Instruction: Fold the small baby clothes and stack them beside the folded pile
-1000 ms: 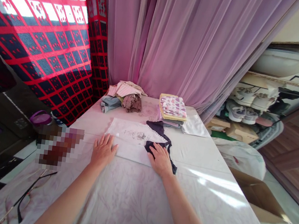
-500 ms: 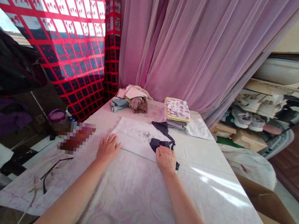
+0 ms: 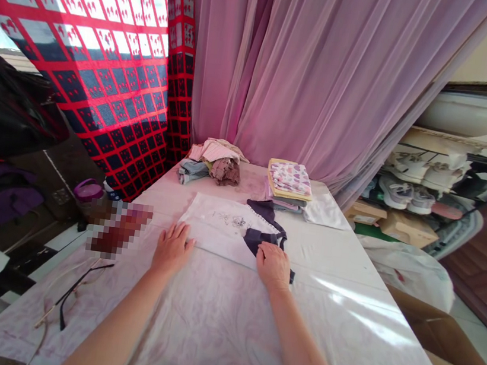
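Note:
A white shirt (image 3: 216,215) with dark navy parts and a small dark print lies spread on the sheet-covered table (image 3: 217,317). At its near left corner my left hand (image 3: 173,246) rests flat, fingers apart, touching the cloth. My right hand (image 3: 275,264) lies palm down over the navy part at the near right edge, its fingers extended and slightly bent. Part of the navy cloth is hidden under that hand. Neither hand grips the shirt.
Behind the shirt stand a loose heap of clothes (image 3: 214,161) and a folded stack (image 3: 289,182), with a white folded cloth (image 3: 325,209) beside it. Glasses (image 3: 72,291) lie at left. A cardboard box (image 3: 451,341) and a shoe rack (image 3: 424,170) are on the right.
The view has shifted slightly. Both hands stay on the shirt in nearly the same places; the shirt lies as before.

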`<state>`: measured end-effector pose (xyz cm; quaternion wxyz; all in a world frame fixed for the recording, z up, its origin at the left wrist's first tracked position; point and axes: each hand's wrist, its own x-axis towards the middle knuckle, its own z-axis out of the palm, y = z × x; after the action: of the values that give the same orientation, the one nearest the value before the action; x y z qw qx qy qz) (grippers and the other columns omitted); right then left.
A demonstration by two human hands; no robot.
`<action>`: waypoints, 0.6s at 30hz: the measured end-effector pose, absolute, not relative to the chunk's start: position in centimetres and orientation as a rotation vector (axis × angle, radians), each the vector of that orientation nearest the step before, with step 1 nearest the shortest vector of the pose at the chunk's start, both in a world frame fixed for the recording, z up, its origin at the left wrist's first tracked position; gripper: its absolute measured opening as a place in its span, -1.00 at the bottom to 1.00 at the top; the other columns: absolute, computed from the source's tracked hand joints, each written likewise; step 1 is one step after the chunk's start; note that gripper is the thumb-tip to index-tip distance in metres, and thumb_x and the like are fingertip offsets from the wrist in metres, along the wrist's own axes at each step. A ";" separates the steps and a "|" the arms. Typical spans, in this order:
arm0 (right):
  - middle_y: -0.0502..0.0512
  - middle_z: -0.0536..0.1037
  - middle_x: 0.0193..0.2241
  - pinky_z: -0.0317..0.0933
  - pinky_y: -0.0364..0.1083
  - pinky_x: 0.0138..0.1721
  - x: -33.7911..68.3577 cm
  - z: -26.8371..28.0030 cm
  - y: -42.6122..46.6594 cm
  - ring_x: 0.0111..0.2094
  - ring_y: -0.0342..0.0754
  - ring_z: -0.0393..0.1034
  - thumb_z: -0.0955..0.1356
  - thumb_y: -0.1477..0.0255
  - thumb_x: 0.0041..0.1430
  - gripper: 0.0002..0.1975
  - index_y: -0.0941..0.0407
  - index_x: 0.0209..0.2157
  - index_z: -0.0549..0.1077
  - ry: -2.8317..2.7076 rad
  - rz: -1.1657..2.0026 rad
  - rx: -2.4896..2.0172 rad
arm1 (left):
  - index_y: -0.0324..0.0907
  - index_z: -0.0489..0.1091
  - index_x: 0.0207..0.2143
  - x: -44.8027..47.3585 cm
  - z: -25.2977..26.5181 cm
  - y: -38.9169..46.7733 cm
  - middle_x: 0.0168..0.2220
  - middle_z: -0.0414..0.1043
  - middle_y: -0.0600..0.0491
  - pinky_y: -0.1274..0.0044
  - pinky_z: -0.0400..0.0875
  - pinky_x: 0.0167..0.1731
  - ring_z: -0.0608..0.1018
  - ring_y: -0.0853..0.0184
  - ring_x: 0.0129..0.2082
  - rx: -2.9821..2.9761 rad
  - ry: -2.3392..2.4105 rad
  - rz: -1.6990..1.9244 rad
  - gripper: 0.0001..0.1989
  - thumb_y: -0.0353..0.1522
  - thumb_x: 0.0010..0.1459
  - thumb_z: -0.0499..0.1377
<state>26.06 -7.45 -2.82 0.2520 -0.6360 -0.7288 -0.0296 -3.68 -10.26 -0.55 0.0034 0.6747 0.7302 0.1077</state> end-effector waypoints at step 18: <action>0.10 0.62 -0.10 0.19 0.00 -0.02 26.1 -2.9 -7.6 -0.05 0.04 0.45 0.26 0.49 0.20 -0.73 0.08 -0.21 0.60 -1.962 -0.101 -1.726 | -0.05 0.09 0.33 -1.2 -0.8 -11.9 0.35 0.12 0.05 0.23 -0.10 0.33 0.10 0.21 0.37 2.711 1.408 0.309 -0.45 -0.11 0.35 -0.09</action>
<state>26.05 -7.60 -2.90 0.2601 -0.6373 -0.7244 -0.0375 -1.25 -11.89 -0.84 0.0356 0.8823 0.4584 0.1006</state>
